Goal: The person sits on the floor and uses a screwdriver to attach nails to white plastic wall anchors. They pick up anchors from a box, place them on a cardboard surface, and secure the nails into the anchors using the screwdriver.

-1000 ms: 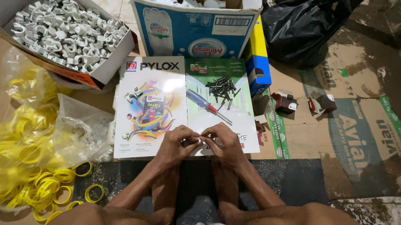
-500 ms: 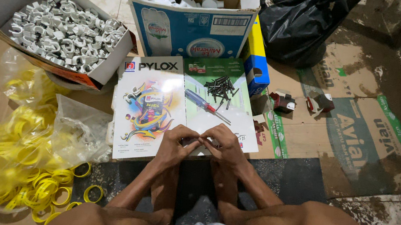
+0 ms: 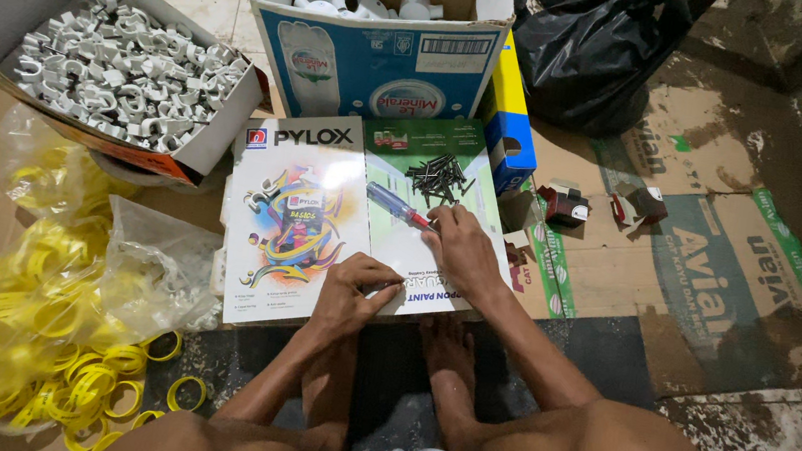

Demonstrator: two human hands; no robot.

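Red-and-blue-handled screwdriver (image 3: 401, 206) lies on the glossy printed cardboard sheet (image 3: 304, 235), just below the black screw pile (image 3: 439, 175). Right hand (image 3: 464, 248) is closing on its tip end; left hand (image 3: 350, 295) pinches something small, unclear what. Tool judged light, rigid; best gripped at the handle.

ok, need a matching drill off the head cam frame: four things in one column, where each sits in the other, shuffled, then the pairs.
Things
1. screwdriver
2. pile of dark screws
3. white clips
4. yellow rings

Places
A. in the open grey carton at upper left
B. in the clear plastic bag at lower left, a few loose on the floor beside it
C. at the fingertips of the right hand
D. heaped on the green half of the printed board, beyond the screwdriver

Pairs: 1-C, 2-D, 3-A, 4-B
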